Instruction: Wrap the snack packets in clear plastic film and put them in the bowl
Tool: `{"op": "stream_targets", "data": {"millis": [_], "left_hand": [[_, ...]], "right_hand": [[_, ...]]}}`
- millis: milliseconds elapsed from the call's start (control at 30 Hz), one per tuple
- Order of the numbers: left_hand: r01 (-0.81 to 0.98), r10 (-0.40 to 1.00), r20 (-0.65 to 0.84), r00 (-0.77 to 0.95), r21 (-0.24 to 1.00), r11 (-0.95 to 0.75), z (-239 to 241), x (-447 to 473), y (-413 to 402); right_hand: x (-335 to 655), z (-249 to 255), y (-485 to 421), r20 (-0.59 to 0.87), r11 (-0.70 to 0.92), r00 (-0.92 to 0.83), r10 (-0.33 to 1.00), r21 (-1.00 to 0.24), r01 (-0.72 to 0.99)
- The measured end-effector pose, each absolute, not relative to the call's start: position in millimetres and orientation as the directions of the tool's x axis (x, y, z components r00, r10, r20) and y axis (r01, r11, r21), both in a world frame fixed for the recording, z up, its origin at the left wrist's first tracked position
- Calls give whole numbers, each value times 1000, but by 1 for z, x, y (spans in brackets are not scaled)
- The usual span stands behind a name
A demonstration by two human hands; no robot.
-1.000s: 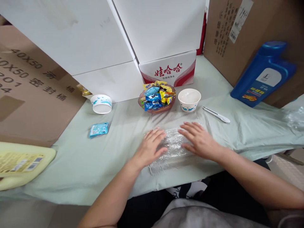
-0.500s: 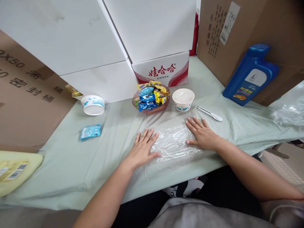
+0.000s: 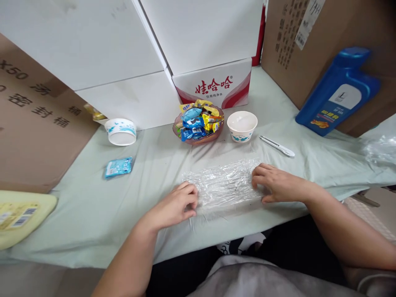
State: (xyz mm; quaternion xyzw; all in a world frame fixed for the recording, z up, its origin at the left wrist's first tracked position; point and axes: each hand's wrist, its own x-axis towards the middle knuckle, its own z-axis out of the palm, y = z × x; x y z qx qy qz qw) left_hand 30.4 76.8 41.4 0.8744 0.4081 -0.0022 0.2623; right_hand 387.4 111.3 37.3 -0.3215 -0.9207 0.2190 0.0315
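Observation:
A crinkled sheet of clear plastic film (image 3: 227,184) lies flat on the cloth-covered table in front of me. My left hand (image 3: 178,204) rests at the film's left edge, fingers loosely curled and the thumb apart from them. At the right edge is my right hand (image 3: 275,183), its fingers bent over the film's border and the thumb held away. Neither hand appears to grip the film. Beyond it stand a white paper bowl (image 3: 242,127) with a blue pattern and a glass bowl (image 3: 201,141) heaped with wrapped snacks. A white utility knife (image 3: 277,146) lies above my right hand.
On the left are a tipped paper bowl (image 3: 121,133), a small blue packet (image 3: 119,167) and a yellow-green container (image 3: 26,218). White boxes (image 3: 213,84) line the back. A blue bottle (image 3: 338,93) leans by a cardboard box (image 3: 287,45) at right, near bunched clear plastic (image 3: 380,149).
Both hands, flat and spread on the film before, have drawn apart to its left and right edges, and their fingers have curled. The view has shifted slightly.

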Motion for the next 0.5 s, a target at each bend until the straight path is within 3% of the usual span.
{"op": "stream_targets", "data": {"millis": [167, 300, 400, 500], "left_hand": [[619, 727, -130, 674, 637, -460, 50, 18, 83], [666, 922, -61, 382, 710, -229, 31, 12, 95], [691, 989, 24, 144, 713, -118, 10, 12, 107], [756, 996, 84, 26, 651, -75, -3, 19, 115]], "right_hand": [[396, 40, 114, -44, 689, -822, 568, -521, 504], [399, 36, 122, -78, 510, -691, 718, -617, 599], [395, 27, 131, -81, 359, -492, 867, -582, 729], [385, 16, 136, -69, 265, -341, 937, -494, 828]]}}
